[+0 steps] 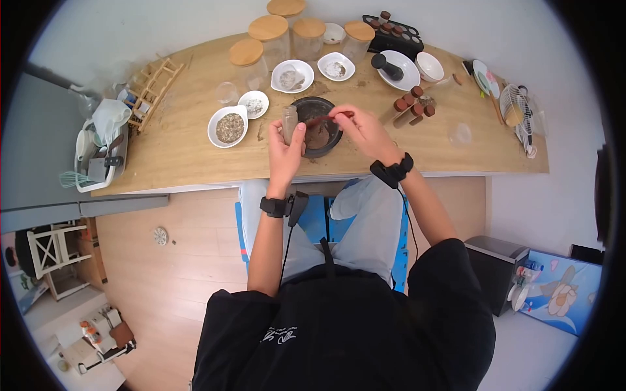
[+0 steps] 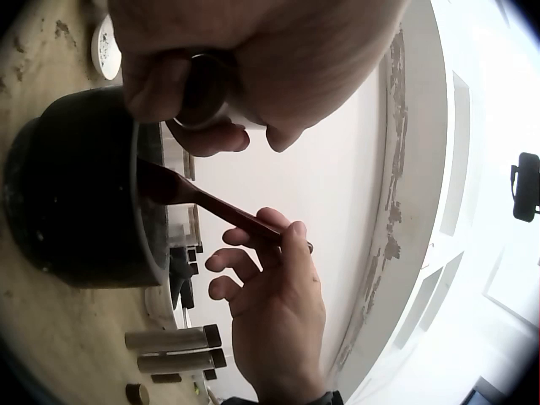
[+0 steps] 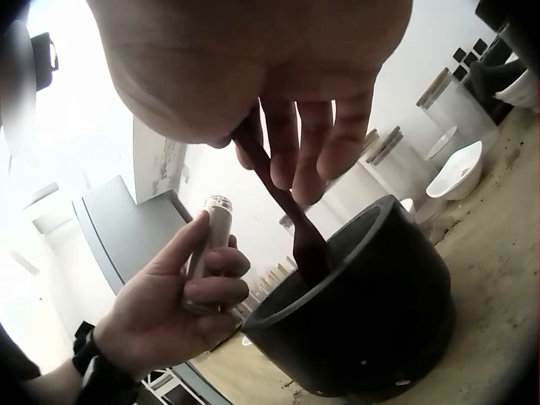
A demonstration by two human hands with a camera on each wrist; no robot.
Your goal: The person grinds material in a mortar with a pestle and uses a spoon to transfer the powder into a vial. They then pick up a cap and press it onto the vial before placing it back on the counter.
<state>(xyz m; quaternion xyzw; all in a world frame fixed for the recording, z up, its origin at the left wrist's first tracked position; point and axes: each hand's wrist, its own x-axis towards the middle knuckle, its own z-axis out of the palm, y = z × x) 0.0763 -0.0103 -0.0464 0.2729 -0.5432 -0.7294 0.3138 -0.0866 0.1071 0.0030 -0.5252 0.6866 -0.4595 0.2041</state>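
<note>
A black mortar (image 1: 315, 153) with brown powder inside stands near the table's front edge. My left hand (image 1: 285, 153) grips a small open glass vial (image 1: 289, 120) upright at the mortar's left rim; in the right wrist view its fingers wrap round the vial (image 3: 218, 228). My right hand (image 1: 368, 135) pinches the handle of a dark red spoon (image 1: 324, 120) from the right. The spoon's bowl end (image 3: 310, 253) dips inside the mortar (image 3: 363, 312). How much powder is on the spoon is hidden.
White bowls (image 1: 228, 144) with grainy contents and jars with wooden lids (image 1: 268, 27) stand left and behind. Brown-capped vials (image 1: 409, 111) stand to the right, beyond them a white bowl holding a black pestle (image 1: 389, 68). A dish rack (image 1: 107, 179) sits far left.
</note>
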